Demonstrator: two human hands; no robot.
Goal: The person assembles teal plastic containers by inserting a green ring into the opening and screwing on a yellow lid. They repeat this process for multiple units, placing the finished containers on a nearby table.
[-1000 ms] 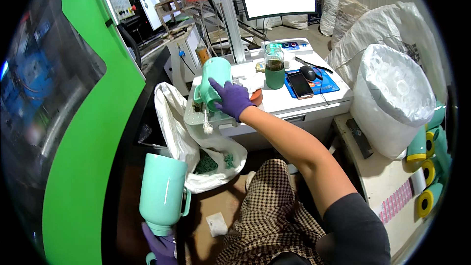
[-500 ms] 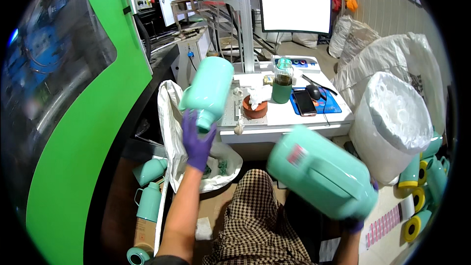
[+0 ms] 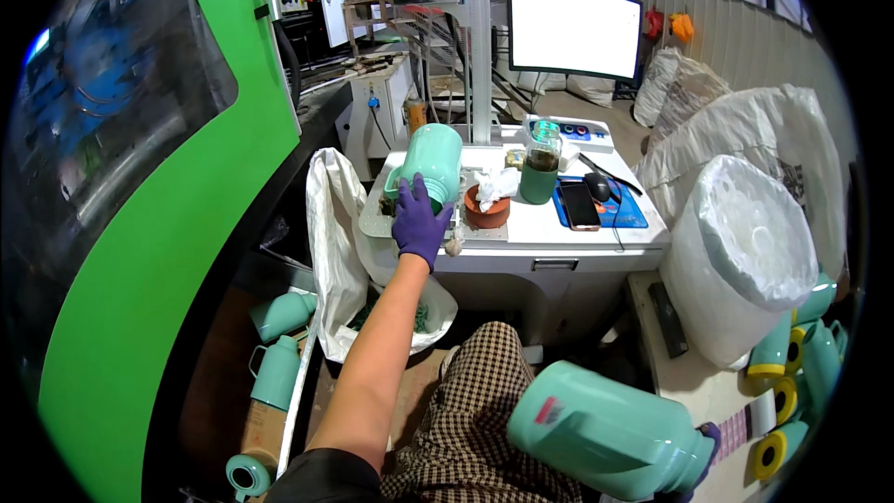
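1 mint jug (image 3: 434,151) lies beyond left hand (image 3: 422,228), neck (image 3: 439,192) at the fingers (image 3: 419,192)

My purple-gloved left hand (image 3: 421,224) touches the neck end of a mint jug (image 3: 434,155) near the bench's (image 3: 535,226) left front corner. My right hand (image 3: 711,452) grips another jug (image 3: 605,433) by its neck, this side of the front edge. A phone (image 3: 579,206) lies toward the right front corner.

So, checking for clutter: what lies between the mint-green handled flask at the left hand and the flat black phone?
Head view: a round reddish-brown pot with crumpled white tissue, then a green-sleeved glass bottle.
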